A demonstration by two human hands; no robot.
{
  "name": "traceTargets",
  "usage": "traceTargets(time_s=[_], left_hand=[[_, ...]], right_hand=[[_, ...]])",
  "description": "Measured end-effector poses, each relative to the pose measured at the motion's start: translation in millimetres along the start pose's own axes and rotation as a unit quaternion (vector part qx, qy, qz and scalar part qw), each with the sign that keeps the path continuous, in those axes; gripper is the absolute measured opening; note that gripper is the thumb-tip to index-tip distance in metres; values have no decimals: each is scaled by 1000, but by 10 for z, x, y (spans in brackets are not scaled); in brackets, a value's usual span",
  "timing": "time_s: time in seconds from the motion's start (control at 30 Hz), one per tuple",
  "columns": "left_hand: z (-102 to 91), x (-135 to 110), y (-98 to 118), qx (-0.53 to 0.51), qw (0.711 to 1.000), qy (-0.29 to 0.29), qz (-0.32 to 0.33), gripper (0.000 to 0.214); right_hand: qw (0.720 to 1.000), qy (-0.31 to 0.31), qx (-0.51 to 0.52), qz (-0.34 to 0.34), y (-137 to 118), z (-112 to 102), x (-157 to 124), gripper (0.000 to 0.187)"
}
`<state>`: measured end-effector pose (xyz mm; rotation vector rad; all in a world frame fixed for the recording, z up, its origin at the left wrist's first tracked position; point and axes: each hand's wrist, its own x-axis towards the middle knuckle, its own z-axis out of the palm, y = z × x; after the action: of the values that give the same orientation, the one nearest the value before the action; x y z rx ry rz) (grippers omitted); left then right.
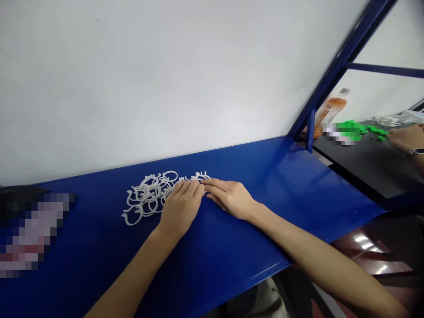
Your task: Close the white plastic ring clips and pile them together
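A loose pile of thin white plastic rings [150, 193], with small prongs on them, lies on the blue tabletop [232, 256]. At the right end of the pile my left hand [183, 205] is closed, its fingers bent together over the pieces. My right hand [233, 199] meets it from the right, fingers pressed together and their tips against the left fingertips. A white plastic ring [202, 175] shows just behind and below the joined fingertips, and both hands appear to pinch it. The fingers hide most of this ring and my thumbs.
A white wall [198, 79] rises behind the table, with a blue metal frame [331, 75] at right. On a black table [357, 163] beyond are an orange drink bottle [331, 112], green pieces [353, 129] and another person's hand [407, 137]. A blurred-out item [39, 229] lies at left.
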<state>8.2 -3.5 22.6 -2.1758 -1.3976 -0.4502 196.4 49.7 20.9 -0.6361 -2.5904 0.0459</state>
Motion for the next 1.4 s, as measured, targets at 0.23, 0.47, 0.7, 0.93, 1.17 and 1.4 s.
traceTargets(time_s=[0.23, 0.47, 0.7, 0.93, 1.17, 1.4], left_hand=[[125, -86, -310, -90, 987, -70, -117, 34], [181, -100, -472, -90, 978, -2, -189, 31], [92, -114, -564, -47, 972, 47, -227, 30], [18, -78, -597, -77, 960, 42, -265, 29], [-16, -54, -625, -120, 951, 38, -282, 29], [219, -179, -678, -72, 951, -163, -253, 68]], right_hand=[[983, 33, 17, 182, 210, -66, -40, 41], [980, -38, 2, 193, 369, 27, -49, 35], [983, -55, 0, 176, 392, 57, -36, 28], [983, -57, 0, 176, 393, 50, -43, 28], [981, -66, 5, 183, 384, 38, -28, 28], [981, -67, 10, 181, 390, 41, -33, 28]])
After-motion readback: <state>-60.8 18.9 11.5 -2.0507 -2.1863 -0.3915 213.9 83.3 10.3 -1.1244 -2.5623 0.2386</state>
